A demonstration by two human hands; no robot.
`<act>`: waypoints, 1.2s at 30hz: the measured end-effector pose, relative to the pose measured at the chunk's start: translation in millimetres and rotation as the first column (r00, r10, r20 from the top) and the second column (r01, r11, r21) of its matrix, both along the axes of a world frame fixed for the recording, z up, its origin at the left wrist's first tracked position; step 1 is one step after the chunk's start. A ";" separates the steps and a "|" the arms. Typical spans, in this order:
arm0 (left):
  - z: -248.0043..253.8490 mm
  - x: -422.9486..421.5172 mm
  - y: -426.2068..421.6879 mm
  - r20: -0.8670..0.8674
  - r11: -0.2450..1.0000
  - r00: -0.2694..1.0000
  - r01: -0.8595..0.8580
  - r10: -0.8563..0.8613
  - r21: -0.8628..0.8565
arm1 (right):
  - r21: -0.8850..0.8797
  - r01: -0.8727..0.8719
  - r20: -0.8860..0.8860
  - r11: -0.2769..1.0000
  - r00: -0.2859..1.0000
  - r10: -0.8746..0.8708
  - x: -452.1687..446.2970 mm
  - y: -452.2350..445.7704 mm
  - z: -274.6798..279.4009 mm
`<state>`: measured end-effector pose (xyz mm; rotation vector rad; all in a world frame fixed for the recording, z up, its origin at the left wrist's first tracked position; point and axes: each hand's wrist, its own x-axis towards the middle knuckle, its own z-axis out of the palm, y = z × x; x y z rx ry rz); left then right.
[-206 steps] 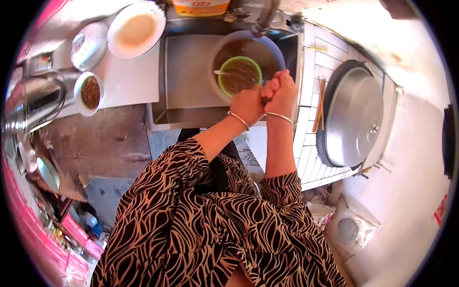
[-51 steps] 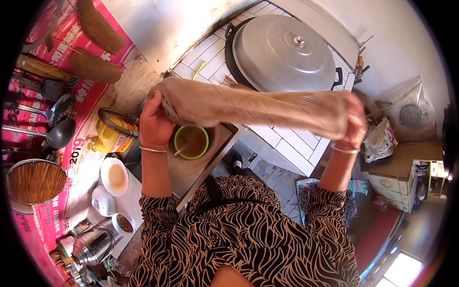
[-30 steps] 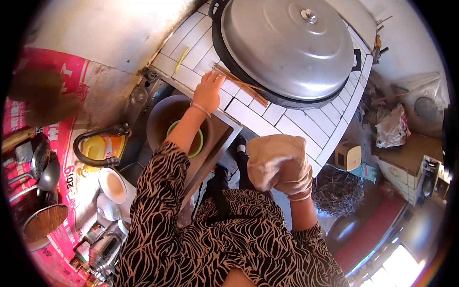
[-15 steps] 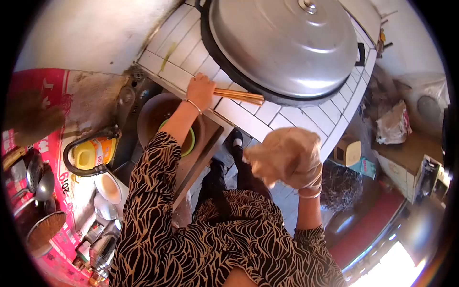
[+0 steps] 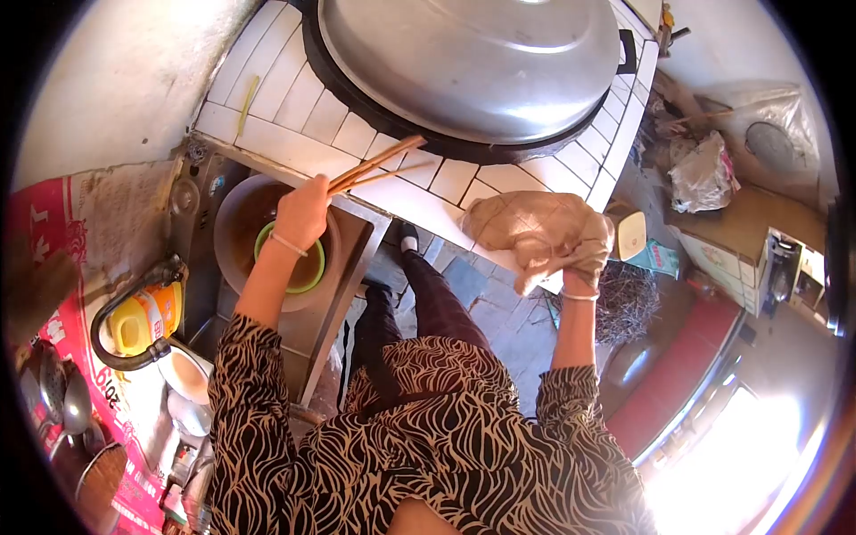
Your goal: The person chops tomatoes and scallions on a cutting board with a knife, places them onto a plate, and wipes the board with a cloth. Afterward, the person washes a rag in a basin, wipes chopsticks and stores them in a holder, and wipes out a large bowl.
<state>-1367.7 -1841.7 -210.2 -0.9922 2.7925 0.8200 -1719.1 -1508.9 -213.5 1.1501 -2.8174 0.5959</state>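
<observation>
My left hand (image 5: 303,212) is closed round one end of several wooden chopsticks (image 5: 379,167), over the near left edge of the tiled stove top (image 5: 334,125). The chopsticks point up and right towards the big pot's dark rim. My right hand (image 5: 590,259) grips a bunched tan cloth (image 5: 526,223) at the stove's front edge; the cloth hides part of its fingers. A large metal lid (image 5: 473,67) covers the pot. Below my left hand, a green-rimmed bowl (image 5: 312,267) sits inside a larger basin (image 5: 230,234) in the sink.
A yellow bottle (image 5: 134,330) stands behind the curved tap at the left. A yellow-green strip (image 5: 248,105) lies on the tiles. Ladles (image 5: 76,397) hang at the far left. Beyond the stove at the right are a plastic bag (image 5: 702,178), a cabinet (image 5: 727,259) and dry twigs (image 5: 629,308).
My left hand has picked up the chopsticks from the tiles and raised their far ends. The cloth, earlier stretched between both hands, is now bunched in my right hand. The view has shifted.
</observation>
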 end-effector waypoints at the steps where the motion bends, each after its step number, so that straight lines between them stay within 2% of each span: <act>1: 5.2 7.5 7.9 -0.022 0.997 0.997 -0.075 0.075 0.025 | 0.093 -0.037 -0.228 0.995 0.972 0.058 -12.0 6.0 -23.7; 2: 9.0 13.1 16.9 -0.030 0.985 0.989 -0.144 0.148 0.090 | -0.085 0.091 0.052 0.992 0.995 -0.087 -19.7 -15.0 -24.0; 3: 11.9 21.0 25.5 -0.032 0.964 0.974 -0.219 0.226 0.151 | 0.154 0.104 -0.025 0.983 0.995 -0.101 -14.9 -25.7 -18.7; 4: 14.8 31.6 31.3 -0.028 0.933 0.950 -0.300 0.311 0.200 | 0.374 0.119 -0.099 0.920 0.991 -0.088 9.1 -71.0 18.3; 5: 13.9 42.5 38.8 -0.066 0.905 0.924 -0.352 0.377 0.239 | 0.291 0.031 -0.140 0.956 0.990 0.011 15.0 -73.0 1.8; 6: 11.5 53.3 49.1 -0.098 0.872 0.892 -0.402 0.442 0.278 | 0.265 0.230 -0.009 0.937 0.972 -0.236 26.6 -104.3 6.8; 8: 16.2 77.0 65.4 -0.116 0.729 0.780 -0.506 0.615 0.460 | 0.408 0.088 0.065 0.909 0.990 -0.125 53.5 -139.1 -7.0; 9: 19.7 86.2 73.1 -0.093 0.651 0.729 -0.538 0.678 0.535 | 0.658 -0.029 -0.010 0.752 0.999 0.047 71.4 -159.4 -3.9; 10: 24.4 93.9 81.5 -0.065 0.564 0.673 -0.558 0.736 0.608 | 0.720 -0.113 -0.149 0.685 0.938 0.312 85.4 -155.5 -37.3; 11: 33.9 98.3 87.0 -0.067 0.477 0.601 -0.556 0.796 0.681 | 0.773 -0.130 -0.308 0.621 0.779 0.546 99.4 -151.6 -70.5; 12: 45.3 101.3 90.3 -0.014 0.355 0.515 -0.570 0.857 0.741 | 0.761 -0.166 -0.324 0.627 0.740 0.590 116.5 -168.6 -79.7; 13: 56.7 103.6 92.0 0.041 0.230 0.425 -0.566 0.904 0.792 | 0.718 -0.255 -0.259 0.648 0.766 0.589 135.1 -191.6 -79.7; 14: 63.9 107.5 95.4 0.102 0.104 0.335 -0.544 0.937 0.833 | 0.647 -0.357 -0.151 0.673 0.806 0.572 153.8 -216.9 -77.2; 15: 67.5 113.1 100.2 0.091 0.054 0.271 -0.483 0.958 0.874 | 0.566 -0.454 -0.025 0.688 0.825 0.564 171.2 -242.5 -72.0; 17: 76.3 125.4 106.1 0.049 0.067 0.233 -0.467 0.971 0.881 | 0.412 -0.648 0.222 0.641 0.753 0.619 204.6 -290.2 -63.4; 20: 89.1 141.4 118.0 0.029 0.044 0.155 -0.446 0.987 0.894 | 0.211 -0.867 0.434 0.451 0.496 0.752 242.5 -324.9 -45.3; 23: 98.2 160.8 126.5 0.034 0.004 0.087 -0.398 0.996 0.917 | -0.087 -0.943 0.456 0.321 0.249 0.855 269.1 -325.2 -15.0; 25: 107.6 174.9 131.1 0.031 -0.009 0.053 -0.379 0.998 0.925 | -0.435 -0.861 0.370 0.263 0.095 0.924 284.1 -315.5 11.6; 26: 112.7 181.8 132.3 0.037 -0.023 0.036 -0.328 0.999 0.944 | -0.488 -0.844 0.328 0.223 0.060 0.943 287.4 -310.1 38.4; 27: 117.7 186.7 132.2 0.041 -0.033 0.024 -0.274 0.999 0.961 | -0.517 -0.830 0.296 0.209 0.056 0.954 290.4 -306.4 65.3; 29: 124.7 193.3 135.2 0.046 -0.041 0.018 -0.199 0.999 0.979 | -0.503 -0.822 0.295 0.269 0.130 0.947 295.3 -288.1 102.6; 31: 130.0 193.9 138.6 0.042 -0.034 0.044 -0.164 0.998 0.986 | -0.400 -0.789 0.350 0.467 0.339 0.873 302.5 -250.4 96.7; 34: 130.3 197.9 147.6 -0.054 0.073 0.140 -0.130 0.989 0.989 | -0.510 -0.692 0.594 0.510 0.145 0.791 357.7 -234.6 148.3; 36: 133.7 196.9 155.6 -0.116 0.150 0.185 -0.185 0.976 0.971 | -0.416 -0.820 0.442 0.394 0.196 0.875 378.4 -219.8 133.5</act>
